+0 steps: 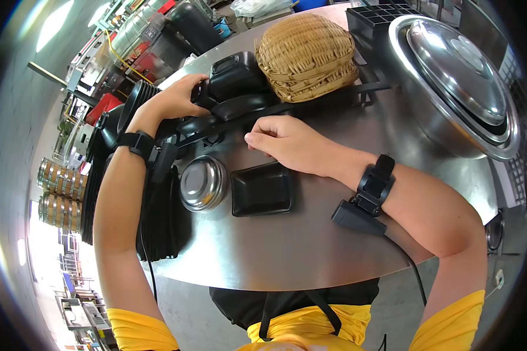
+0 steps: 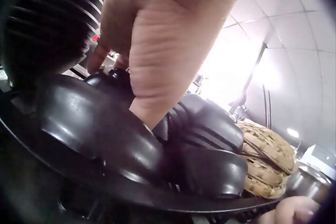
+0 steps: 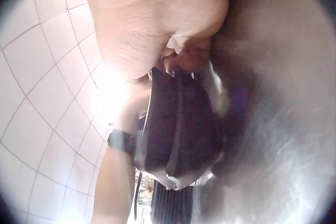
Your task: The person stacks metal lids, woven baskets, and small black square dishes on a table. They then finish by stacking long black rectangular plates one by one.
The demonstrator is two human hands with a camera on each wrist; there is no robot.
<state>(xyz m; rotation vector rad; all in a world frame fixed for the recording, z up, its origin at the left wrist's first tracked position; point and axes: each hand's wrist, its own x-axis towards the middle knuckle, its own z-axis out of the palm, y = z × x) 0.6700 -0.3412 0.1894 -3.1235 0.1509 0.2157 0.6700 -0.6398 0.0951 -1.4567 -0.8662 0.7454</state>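
My left hand [image 1: 173,100] reaches over a group of black bowls [image 2: 126,142] at the back left. Its thumb and fingers close around a small black dish [image 1: 200,93], mostly hidden behind the hand in the left wrist view. Beside it stands a larger black container [image 1: 237,76]. My right hand [image 1: 284,140] hovers over the steel table, fingers loosely curled and holding nothing. Just below it lies a rectangular black dish [image 1: 261,190], with a round steel bowl [image 1: 202,183] to its left.
A woven bamboo basket [image 1: 306,55] stands behind the bowls. The large lidded steel pot [image 1: 445,111] takes up the right side. Stacked black trays [image 1: 161,222] line the left edge, with bamboo steamers [image 1: 61,196] farther off. A long dark rim [image 1: 322,99] runs in front of the bowls.
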